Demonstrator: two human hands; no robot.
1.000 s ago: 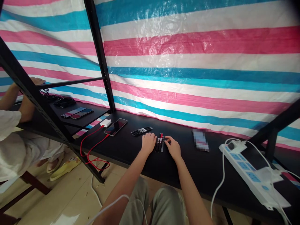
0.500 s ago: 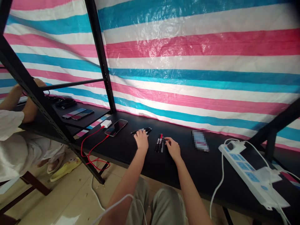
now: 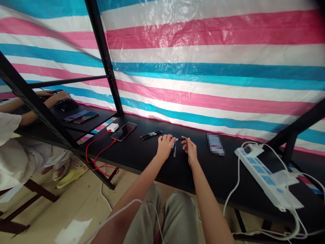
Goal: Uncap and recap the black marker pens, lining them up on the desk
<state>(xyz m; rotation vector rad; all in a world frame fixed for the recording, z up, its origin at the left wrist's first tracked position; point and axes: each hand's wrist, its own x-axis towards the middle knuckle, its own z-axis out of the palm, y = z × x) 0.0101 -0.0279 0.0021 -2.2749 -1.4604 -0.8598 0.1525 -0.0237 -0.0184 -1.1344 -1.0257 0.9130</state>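
A dark pen [image 3: 180,139] lies crosswise between my two hands, a little above the table. My left hand [image 3: 165,146] has its fingers curled over the pen's left end; their tips are partly hidden. At the other end, my right hand [image 3: 191,149] pinches the pen between thumb and forefinger, its other fingers bent. Below the pen, more pens [image 3: 174,150] lie on the black table [image 3: 142,162], partly covered by my left hand. Two black pens [image 3: 151,135] rest side by side to the left of my left hand.
A phone [image 3: 124,131] and a white charger [image 3: 113,127] with red cable are on the left. A blurred-out packet or phone [image 3: 215,144] and a white power strip [image 3: 266,179] are at right. Beyond the black frame post [image 3: 104,57], another person's hands [image 3: 59,97] touch black cables.
My left hand has left the two pens and moved right to the other group. One pen is now raised crosswise between my hands. The other person's hands have reached onto the cables.
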